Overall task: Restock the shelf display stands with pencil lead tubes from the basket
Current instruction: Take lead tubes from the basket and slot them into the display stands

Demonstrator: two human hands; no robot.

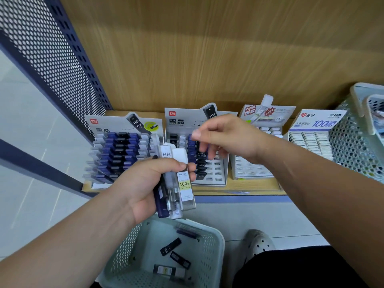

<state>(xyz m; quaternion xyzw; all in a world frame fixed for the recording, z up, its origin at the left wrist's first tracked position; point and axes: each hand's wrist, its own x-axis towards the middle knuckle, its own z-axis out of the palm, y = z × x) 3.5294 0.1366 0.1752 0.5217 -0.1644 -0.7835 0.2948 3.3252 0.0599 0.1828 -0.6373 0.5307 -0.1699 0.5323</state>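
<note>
Above the basket, left hand grips tubes; right hand hovers curled.

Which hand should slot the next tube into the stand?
Right: the right hand hovers over the white cardboard display stand, seemingly empty, while the left hand grips the bundle of clear and blue plastic lead tubes.

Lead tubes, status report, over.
Left hand grips tube bunch. Right hand over second stand, grip unclear. Spare tubes in basket. Nothing in the way.
</note>
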